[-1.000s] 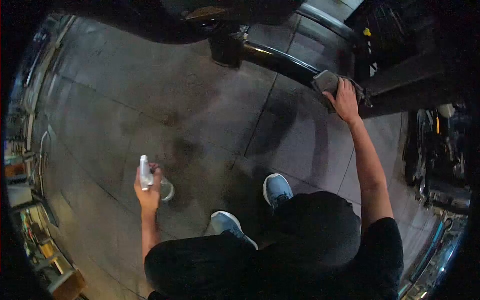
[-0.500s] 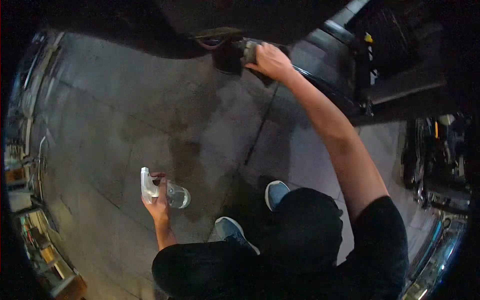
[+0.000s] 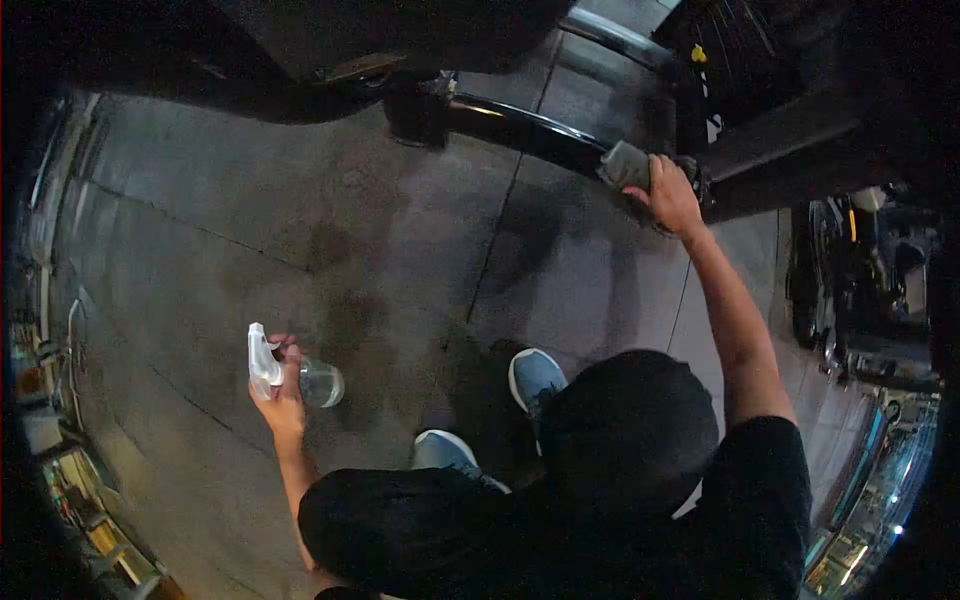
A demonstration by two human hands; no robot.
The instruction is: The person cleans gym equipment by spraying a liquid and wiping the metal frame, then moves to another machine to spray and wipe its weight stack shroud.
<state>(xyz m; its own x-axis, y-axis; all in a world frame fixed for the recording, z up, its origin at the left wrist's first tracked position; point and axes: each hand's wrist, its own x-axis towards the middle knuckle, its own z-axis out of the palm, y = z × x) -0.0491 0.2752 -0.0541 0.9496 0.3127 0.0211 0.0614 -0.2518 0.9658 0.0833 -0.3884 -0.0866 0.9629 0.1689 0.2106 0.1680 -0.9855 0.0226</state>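
Note:
My left hand (image 3: 284,402) is closed around the neck of a clear spray bottle (image 3: 322,384) with a white trigger head. The bottle is held almost level above the floor, its nozzle end to the left. Out to the right, my right hand (image 3: 672,196) grips a folded grey cloth (image 3: 626,164). The cloth lies against the right end of a glossy black bar (image 3: 530,126), which runs low beneath a dark vehicle body (image 3: 400,35). How far the cloth wraps under my fingers is hidden.
Grey tiled floor (image 3: 180,290) with darker patches spreads below. My shoes (image 3: 538,380) stand near the middle. Cluttered shelving (image 3: 95,520) lines the left edge, and dark equipment (image 3: 870,280) stands at the right. A dark panel (image 3: 790,150) juts in at upper right.
My right hand has slid with the cloth along the bar, from its left end to its right end. The spray bottle in my left hand appears slightly farther left as the view shifted.

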